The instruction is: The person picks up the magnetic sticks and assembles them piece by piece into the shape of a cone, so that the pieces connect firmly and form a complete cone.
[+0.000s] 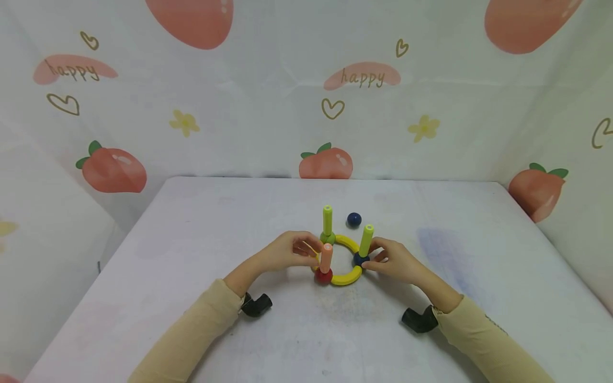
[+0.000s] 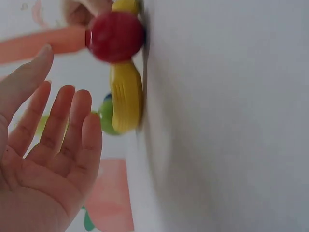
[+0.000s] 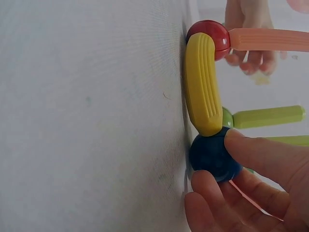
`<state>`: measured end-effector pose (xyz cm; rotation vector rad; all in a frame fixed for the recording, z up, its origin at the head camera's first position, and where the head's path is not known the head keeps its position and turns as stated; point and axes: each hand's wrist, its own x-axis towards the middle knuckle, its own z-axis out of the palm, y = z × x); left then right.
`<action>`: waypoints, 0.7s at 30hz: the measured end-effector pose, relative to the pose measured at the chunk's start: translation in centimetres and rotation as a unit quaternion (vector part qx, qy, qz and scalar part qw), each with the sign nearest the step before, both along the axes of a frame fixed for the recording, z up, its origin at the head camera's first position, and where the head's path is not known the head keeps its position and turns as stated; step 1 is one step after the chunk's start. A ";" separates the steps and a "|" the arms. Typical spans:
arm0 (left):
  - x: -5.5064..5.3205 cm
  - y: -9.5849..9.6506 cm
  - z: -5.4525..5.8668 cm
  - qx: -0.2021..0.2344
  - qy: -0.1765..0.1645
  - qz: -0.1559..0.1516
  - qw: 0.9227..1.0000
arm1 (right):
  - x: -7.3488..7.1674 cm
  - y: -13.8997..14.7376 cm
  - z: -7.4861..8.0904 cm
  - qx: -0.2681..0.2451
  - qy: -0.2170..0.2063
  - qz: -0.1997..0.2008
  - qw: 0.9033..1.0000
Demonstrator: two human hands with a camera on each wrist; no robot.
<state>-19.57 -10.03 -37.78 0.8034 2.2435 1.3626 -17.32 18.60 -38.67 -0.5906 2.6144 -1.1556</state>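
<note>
Curved yellow pieces point(image 1: 346, 279) form a ring on the table with a red ball point(image 1: 323, 275), a green ball point(image 1: 328, 238) and a dark blue ball point(image 1: 361, 259) at its joints. An orange rod point(image 1: 326, 258) rises from the red ball; lime rods point(image 1: 328, 221) stand on the green and blue ones. With thumb and fingertips, my right hand point(image 1: 395, 259) pinches the blue joint ball point(image 3: 212, 157). My left hand point(image 1: 293, 250) is at the ring's left side, fingers loosely extended. Its thumb point(image 2: 31, 72) overlaps the orange rod point(image 2: 60, 42) in the left wrist view.
Behind the ring lies a loose dark blue ball point(image 1: 354, 219). Black curved pieces point(image 1: 257, 306) sit by both sleeve cuffs. The white table point(image 1: 230, 213) ends at a cloth backdrop point(image 1: 258, 127) printed with peaches and hearts.
</note>
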 end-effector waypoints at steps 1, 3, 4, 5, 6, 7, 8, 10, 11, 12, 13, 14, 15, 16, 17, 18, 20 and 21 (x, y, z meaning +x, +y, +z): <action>-0.3 -0.1 0.0 -0.002 0.001 0.010 1.000 | 0.0 0.0 0.0 -0.001 -0.001 -0.001 1.000; -1.0 -0.3 -0.2 -0.006 0.003 0.035 0.999 | 0.0 -0.1 0.1 -0.001 -0.001 -0.001 1.000; -1.4 -0.3 -0.3 -0.010 0.001 0.047 0.999 | 0.0 -0.1 0.1 -0.002 -0.002 0.000 1.000; -1.6 -0.3 -0.4 -0.013 -0.001 0.060 0.998 | 0.0 -0.1 0.2 -0.002 -0.003 0.000 1.000; -1.9 -0.3 -0.5 -0.018 -0.005 0.073 0.997 | 0.0 -0.1 0.2 -0.001 -0.003 0.001 1.000; -2.0 -0.2 -0.5 -0.023 -0.009 0.085 0.996 | 0.0 0.0 0.2 -0.001 -0.003 0.002 1.000; -2.1 -0.1 -0.5 -0.029 -0.014 0.092 0.995 | -0.1 0.0 0.2 0.000 -0.002 0.002 1.000; -2.3 0.1 -0.4 -0.045 -0.021 0.098 0.994 | -0.3 0.0 0.2 0.001 -0.001 0.005 1.000; -2.3 0.2 -0.4 -0.051 -0.026 0.098 0.994 | -0.3 0.0 0.1 0.001 0.002 0.008 1.000; -2.3 0.3 -0.3 -0.058 -0.029 0.097 0.993 | -0.4 0.0 0.1 0.001 0.004 0.011 1.000; -2.4 0.4 -0.3 -0.065 -0.032 0.094 0.993 | -0.5 -0.1 0.2 0.001 0.005 0.015 1.000; -2.5 0.5 -0.3 -0.074 -0.033 0.091 0.993 | -0.6 -0.1 0.2 0.001 0.006 0.017 1.000; -2.6 0.5 -0.3 -0.083 -0.035 0.089 0.992 | -0.6 -0.2 0.2 0.002 0.005 0.020 1.000; -2.6 0.6 -0.3 -0.090 -0.036 0.088 0.991 | -0.7 -0.3 0.3 0.003 0.005 0.021 1.000; -2.7 0.6 -0.3 -0.097 -0.037 0.087 0.991 | -0.8 -0.4 0.4 0.005 0.004 0.023 1.000; -2.7 0.6 -0.3 -0.104 -0.035 0.086 0.990 | -0.8 -0.5 0.4 0.006 0.001 0.023 1.000; -2.9 0.6 -0.2 -0.116 -0.032 0.088 0.989 | -0.9 -0.7 0.6 0.009 -0.002 0.024 1.000; -2.9 0.5 -0.2 -0.120 -0.031 0.089 0.988 | -1.0 -0.8 0.6 0.010 -0.003 0.025 1.000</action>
